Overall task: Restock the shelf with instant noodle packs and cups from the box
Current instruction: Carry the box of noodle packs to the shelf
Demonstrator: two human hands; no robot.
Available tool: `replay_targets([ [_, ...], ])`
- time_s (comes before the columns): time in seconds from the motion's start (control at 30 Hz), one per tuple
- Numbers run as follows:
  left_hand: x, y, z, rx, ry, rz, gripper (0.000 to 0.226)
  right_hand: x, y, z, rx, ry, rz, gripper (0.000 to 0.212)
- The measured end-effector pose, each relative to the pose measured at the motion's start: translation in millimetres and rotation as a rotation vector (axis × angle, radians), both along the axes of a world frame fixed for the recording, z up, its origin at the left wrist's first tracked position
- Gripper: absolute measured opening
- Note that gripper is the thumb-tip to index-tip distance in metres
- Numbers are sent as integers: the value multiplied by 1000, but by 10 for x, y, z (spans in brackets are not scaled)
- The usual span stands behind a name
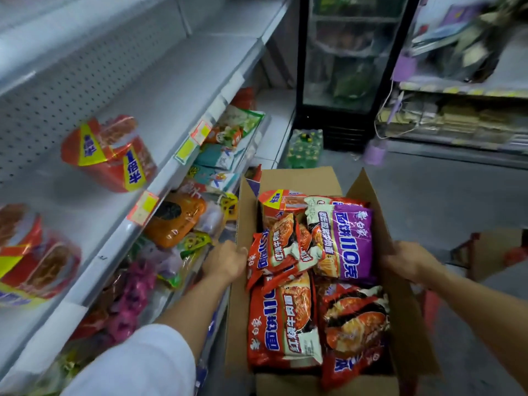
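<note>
An open cardboard box (297, 180) sits low in front of me, full of instant noodle packs: a purple pack (350, 241), several red packs (285, 321) and a red noodle cup (278, 201) at its far end. My left hand (225, 260) grips the box's left wall. My right hand (407, 260) grips the right flap. On the white shelf (160, 90) to my left stand two red noodle cups, one further along (110, 152) and one close to me (31, 252).
The lower shelf holds several snack bags (174, 218). Price tags (200, 132) line the shelf edge. A glass-door fridge (348, 64) stands ahead, a shrink-wrapped drink pack (304, 148) at its foot. Another rack (457, 118) is on the right, across grey floor.
</note>
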State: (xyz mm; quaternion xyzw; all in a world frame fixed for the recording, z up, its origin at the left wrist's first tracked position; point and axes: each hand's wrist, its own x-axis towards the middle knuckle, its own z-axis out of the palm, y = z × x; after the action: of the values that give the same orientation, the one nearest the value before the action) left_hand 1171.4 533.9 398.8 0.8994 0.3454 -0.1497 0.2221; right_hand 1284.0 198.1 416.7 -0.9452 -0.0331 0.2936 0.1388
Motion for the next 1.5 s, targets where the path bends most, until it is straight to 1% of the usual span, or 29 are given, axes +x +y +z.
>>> replay_targets([
  [0.13, 769, 55, 3, -11, -42, -19, 42, 745, 100, 187, -28, -33, -14, 16],
  [0.23, 1379, 127, 10, 2, -71, -44, 42, 1313, 161, 229, -38, -51, -70, 19],
  [0.3, 1835, 196, -25, 16, -93, -65, 42, 1704, 219, 209, -33, -58, -92, 17],
  [0.37, 2258, 260, -63, 29, -88, -88, 41, 2035, 273, 175, -31, -41, -101, 14],
  [0.67, 4203, 404, -25, 4, -59, -141, 34, 3750, 453, 268, -66, -21, -150, 15],
  [0.83, 5071, 452, -54, 7, -64, -139, 35, 4597, 516, 298, -18, -2, -182, 17],
  [0.9, 5380, 443, -69, 36, -51, -130, 35, 4986, 521, 264, -30, 11, -151, 13],
  [0.97, 5656, 441, -125, 48, -25, -115, 36, 5362, 546, 221, -46, 20, -100, 16],
  [1.07, 6117, 398, -203, 43, 6, -41, 35, 6034, 604, 182, -63, 31, 4, 14],
  [1.23, 6777, 332, -238, 20, 19, 98, 36, 7185, 721, 36, -77, -5, 137, 20],
  [1.5, 7479, 332, -546, -28, 32, 331, 48, 8530, 1174, -186, -130, -15, 342, 22],
])
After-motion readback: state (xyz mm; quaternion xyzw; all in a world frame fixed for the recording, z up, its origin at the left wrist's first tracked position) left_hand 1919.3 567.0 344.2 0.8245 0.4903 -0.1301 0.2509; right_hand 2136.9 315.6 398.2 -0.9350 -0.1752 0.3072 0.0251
